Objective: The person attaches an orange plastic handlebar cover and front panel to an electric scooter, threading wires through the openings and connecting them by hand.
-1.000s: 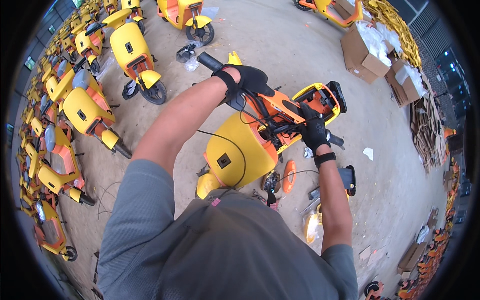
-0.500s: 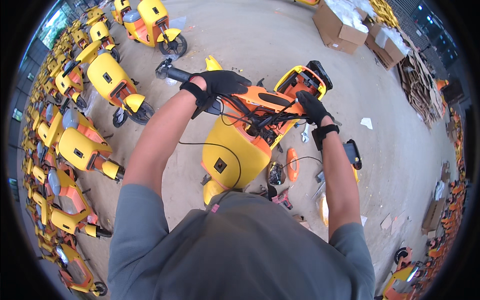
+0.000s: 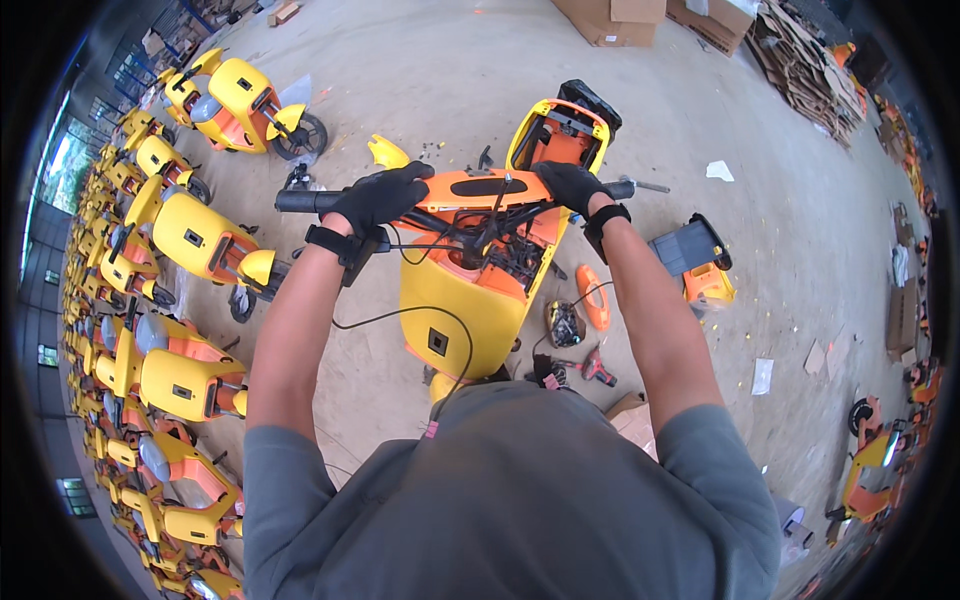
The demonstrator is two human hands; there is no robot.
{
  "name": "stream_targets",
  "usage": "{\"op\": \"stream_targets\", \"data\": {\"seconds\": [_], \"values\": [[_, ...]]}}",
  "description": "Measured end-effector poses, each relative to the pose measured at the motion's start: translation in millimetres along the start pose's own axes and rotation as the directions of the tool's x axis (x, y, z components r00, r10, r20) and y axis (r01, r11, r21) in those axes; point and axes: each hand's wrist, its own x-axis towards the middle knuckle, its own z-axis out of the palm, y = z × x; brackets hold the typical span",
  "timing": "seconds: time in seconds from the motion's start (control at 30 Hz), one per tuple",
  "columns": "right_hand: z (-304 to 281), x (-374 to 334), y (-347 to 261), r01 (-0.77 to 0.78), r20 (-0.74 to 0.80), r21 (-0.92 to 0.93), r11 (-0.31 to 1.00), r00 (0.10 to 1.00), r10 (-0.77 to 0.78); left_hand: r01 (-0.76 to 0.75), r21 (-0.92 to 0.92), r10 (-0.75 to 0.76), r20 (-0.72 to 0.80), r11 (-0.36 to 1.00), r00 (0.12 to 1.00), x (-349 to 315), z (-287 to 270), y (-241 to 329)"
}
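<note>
An orange handlebar cover (image 3: 440, 190) with a dark oval inset lies across the handlebar of a partly assembled yellow scooter (image 3: 465, 320). My left hand (image 3: 378, 196), in a black glove, is closed round the cover's left end, beside the black handlebar grip (image 3: 296, 201). At the opposite end my gloved right hand (image 3: 570, 187) grips the cover, its fingers partly hidden. Black cables (image 3: 490, 240) spill out below the cover, over the scooter's exposed front.
Rows of yellow scooters (image 3: 195, 240) stand at the left. On the floor to the right lie an orange oval part (image 3: 593, 297), a headlamp unit (image 3: 565, 325), a red power drill (image 3: 597, 368) and a dark-and-orange part (image 3: 706, 285). Cardboard boxes (image 3: 612, 22) are at the back.
The handlebar and its cover have turned from slanting down to the right to nearly level. Both hands have moved with them, still on the cover. The whole view has shifted.
</note>
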Motion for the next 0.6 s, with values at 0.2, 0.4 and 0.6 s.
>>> {"op": "stream_targets", "data": {"seconds": [0.2,0.4,0.6], "values": [[3.8,1.2,4.1,0.058,0.011,-0.020,0.998,0.998,-0.057,0.105,0.109,-0.085,-0.171,0.989,0.982,-5.8,11.5,14.4],[-5.3,-2.7,-7.1,0.046,0.040,-0.061,0.997,0.998,-0.043,0.111,0.147,-0.081,-0.198,0.983,0.977,-2.3,12.0,13.6],[-8.3,-8.0,3.7,0.120,-0.069,-0.032,0.992,0.990,-0.122,0.149,0.149,-0.117,-0.205,0.977,0.972,0.2,15.0,11.4]]}}
